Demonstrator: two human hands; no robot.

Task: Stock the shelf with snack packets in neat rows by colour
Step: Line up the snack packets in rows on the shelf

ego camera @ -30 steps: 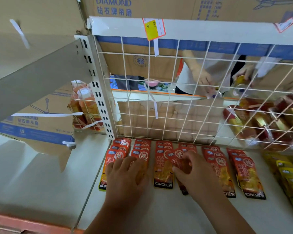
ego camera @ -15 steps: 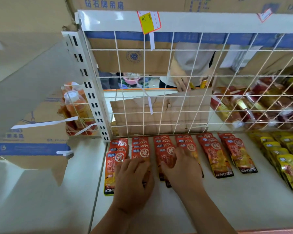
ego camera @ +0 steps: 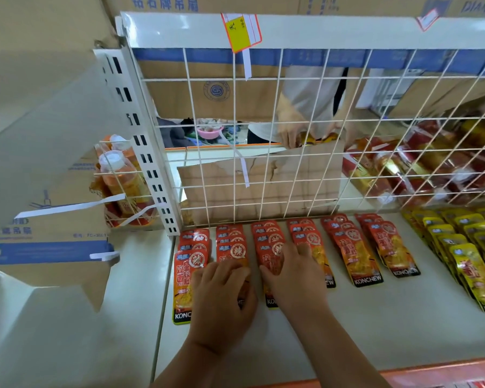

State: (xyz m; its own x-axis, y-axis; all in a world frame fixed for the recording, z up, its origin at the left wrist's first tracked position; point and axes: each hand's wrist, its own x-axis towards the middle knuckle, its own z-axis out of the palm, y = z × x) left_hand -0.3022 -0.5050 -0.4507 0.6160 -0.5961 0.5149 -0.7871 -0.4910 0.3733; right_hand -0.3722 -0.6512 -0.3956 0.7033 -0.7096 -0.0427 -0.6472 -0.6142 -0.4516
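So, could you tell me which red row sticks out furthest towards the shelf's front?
The leftmost red row, just left of the left hand: its front packet ends nearer the shelf edge than any other row's.

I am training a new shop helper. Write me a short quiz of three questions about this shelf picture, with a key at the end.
1. How many rows of red packets lie on the shelf? A four, B six, C eight.
2. Fill in: the left hand and the right hand both rest on ___ packets.
3. True or false: the yellow packets lie to the left of the red ones.

Key: 1 B. 2 red. 3 false, the yellow packets lie to the right.
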